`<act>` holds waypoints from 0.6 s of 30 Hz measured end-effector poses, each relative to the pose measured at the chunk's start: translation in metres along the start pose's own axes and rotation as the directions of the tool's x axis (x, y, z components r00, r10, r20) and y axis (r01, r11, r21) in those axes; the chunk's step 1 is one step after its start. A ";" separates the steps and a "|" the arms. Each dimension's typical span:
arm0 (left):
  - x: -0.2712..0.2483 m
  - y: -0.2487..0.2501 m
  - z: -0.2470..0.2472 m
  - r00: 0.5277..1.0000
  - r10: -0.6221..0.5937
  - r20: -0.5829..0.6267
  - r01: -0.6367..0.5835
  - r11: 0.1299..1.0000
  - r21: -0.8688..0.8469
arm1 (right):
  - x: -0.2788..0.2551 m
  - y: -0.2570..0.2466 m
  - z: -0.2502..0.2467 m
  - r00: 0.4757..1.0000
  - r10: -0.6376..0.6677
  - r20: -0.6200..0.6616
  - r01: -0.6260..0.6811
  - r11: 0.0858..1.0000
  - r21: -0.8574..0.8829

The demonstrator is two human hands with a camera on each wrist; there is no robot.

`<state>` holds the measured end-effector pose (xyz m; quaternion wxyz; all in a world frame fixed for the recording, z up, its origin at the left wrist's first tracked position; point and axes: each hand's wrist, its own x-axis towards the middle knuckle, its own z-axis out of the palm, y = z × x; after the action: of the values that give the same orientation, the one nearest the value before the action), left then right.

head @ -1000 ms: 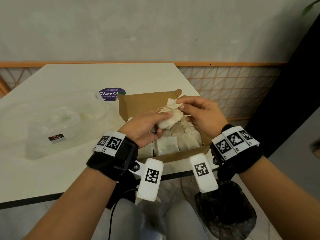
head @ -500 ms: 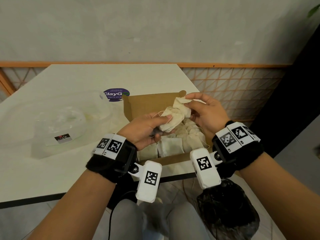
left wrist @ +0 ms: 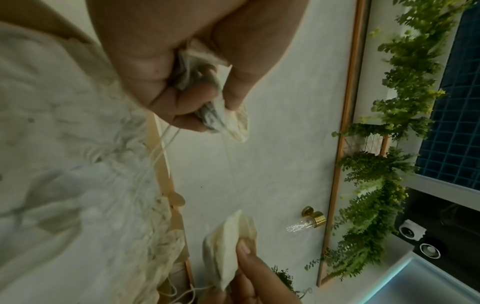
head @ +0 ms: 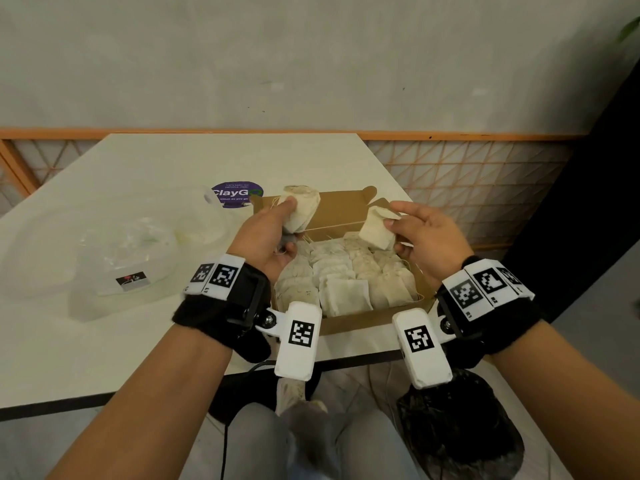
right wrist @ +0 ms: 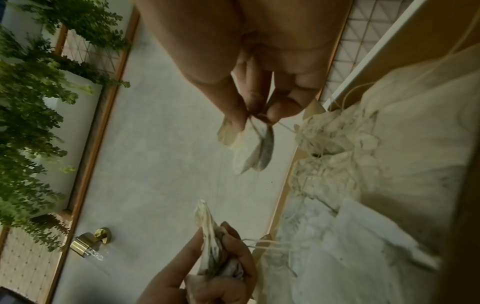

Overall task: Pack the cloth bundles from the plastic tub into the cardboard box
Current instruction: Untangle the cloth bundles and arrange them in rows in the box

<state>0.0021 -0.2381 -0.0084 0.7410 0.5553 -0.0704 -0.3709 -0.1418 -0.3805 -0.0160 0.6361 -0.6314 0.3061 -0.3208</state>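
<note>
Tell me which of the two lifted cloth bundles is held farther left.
The bundle in the left hand: the crumpled cloth bundle held over the cardboard box's far-left corner. The other, a flatter bundle, is pinched by the right hand at the box's right side.

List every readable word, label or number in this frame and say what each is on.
"ClayG": large white letters on the round purple sticker on the white table; its end is hidden behind a cloth bundle.
Smaller lines on that sticker: too blurred.
Small dark label on the clear plastic tub: unreadable.
Black-and-white square wrist markers: patterns, no words.
</note>
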 end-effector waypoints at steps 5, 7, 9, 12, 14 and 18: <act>0.003 0.001 0.005 0.998 -0.058 -0.019 0.056 0.997 -0.061 | -0.003 -0.015 -0.002 0.996 -0.070 -0.048 0.069 0.997 -0.025; 0.001 0.001 0.008 0.998 -0.058 0.002 0.058 0.998 -0.029 | -0.007 -0.023 0.003 0.997 -0.057 0.048 0.053 0.996 0.071; -0.002 0.001 0.014 0.998 -0.056 0.033 0.056 0.998 -0.011 | -0.011 -0.029 0.012 0.984 -0.026 0.174 -0.010 0.979 0.205; -0.008 -0.002 0.026 0.996 -0.050 0.079 0.051 0.999 -0.008 | -0.013 -0.030 0.026 0.976 -0.025 0.215 -0.024 0.975 0.221; -0.010 -0.005 0.032 0.992 -0.051 0.113 0.050 0.999 0.007 | -0.011 -0.026 0.035 0.986 -0.036 0.162 0.018 0.993 0.114; -0.015 -0.012 0.035 0.982 -0.075 0.176 0.078 0.997 -0.008 | -0.002 -0.019 0.038 0.995 -0.049 0.084 0.047 0.999 0.021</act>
<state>-0.0323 -0.2572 -0.0015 0.7212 0.5173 -0.1112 -0.4471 -0.1135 -0.3553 0.0033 0.6467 -0.6455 0.2604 -0.3119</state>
